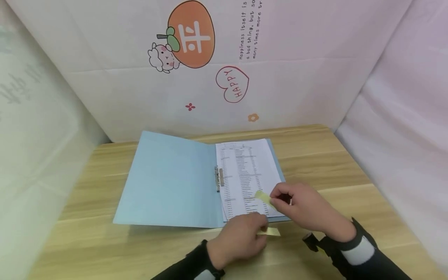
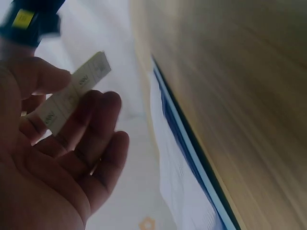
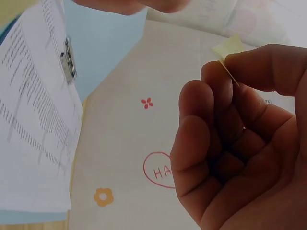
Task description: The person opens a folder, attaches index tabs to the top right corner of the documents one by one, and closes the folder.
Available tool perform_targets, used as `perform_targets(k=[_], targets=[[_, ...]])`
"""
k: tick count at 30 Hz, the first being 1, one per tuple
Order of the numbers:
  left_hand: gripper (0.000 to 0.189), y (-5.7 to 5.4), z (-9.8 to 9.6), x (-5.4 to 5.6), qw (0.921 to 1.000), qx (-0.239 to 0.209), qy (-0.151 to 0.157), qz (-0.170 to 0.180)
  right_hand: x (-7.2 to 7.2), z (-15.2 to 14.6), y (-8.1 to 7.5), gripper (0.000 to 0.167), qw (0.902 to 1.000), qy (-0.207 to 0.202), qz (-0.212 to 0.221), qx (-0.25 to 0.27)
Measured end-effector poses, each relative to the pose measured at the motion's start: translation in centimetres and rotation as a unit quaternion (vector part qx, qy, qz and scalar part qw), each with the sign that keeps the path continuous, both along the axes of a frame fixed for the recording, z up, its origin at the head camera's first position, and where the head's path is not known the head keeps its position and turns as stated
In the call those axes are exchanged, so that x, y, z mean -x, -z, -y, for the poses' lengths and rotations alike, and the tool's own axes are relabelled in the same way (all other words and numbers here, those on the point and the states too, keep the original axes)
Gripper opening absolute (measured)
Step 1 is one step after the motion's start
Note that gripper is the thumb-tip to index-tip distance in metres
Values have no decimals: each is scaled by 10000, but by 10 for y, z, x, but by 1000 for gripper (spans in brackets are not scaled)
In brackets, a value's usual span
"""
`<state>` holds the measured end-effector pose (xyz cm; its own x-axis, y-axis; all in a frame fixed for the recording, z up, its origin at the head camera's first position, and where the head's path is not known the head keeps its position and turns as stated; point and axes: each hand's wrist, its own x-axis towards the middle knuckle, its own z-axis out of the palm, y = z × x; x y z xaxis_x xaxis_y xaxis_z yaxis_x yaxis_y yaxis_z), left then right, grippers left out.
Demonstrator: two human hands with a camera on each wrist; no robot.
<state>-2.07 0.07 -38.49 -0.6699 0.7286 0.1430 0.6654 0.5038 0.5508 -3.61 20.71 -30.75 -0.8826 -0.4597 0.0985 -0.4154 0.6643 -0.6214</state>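
Observation:
My left hand, low in front of the folder, holds a narrow pale-yellow paper strip. In the left wrist view, printed marks show on this strip, pinched between thumb and fingers. To its right, my right hand pinches a yellow sticky note strip between thumb and forefinger. That sticky note lies over the lower right of the printed sheets in the head view; whether it touches them I cannot tell. The sheets sit in an open light-blue folder, beside its metal clip.
The folder lies on a wood-grain table. A white printed cloth hangs behind, and more pale cloth hangs at both sides. A dark wrist strap with a small camera is on the right wrist.

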Motion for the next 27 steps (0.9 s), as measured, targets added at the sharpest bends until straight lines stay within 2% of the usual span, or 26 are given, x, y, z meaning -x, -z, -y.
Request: perform_targets(k=[3,6,10,13,17,20,23,27], targets=[[12,5,-21,-2,9979,408,248,-439,0,-9,-2,14,9999,145,-43,-67],[13,12,-34,-5,9903,1061,438,-780,1,-14,0,15,9997,214,-120,-75],[10,24,-45,-9,9717,2128,551,-864,2,-15,3,16,9996,245,-152,-42],[10,30,-50,-12,9599,2639,594,-735,2,-16,5,16,9995,286,-111,-2],[13,30,-45,-13,9541,2819,745,-684,1,-16,6,17,9994,324,-82,18],[12,25,-35,-13,9505,2800,1039,-861,1,-16,6,16,9994,342,-89,3],[11,20,-25,-12,9348,2941,1534,-1273,1,-18,4,15,9994,342,-112,-2],[28,17,-26,-12,9149,3181,2082,-1359,1,-20,4,15,9994,349,-86,19]])
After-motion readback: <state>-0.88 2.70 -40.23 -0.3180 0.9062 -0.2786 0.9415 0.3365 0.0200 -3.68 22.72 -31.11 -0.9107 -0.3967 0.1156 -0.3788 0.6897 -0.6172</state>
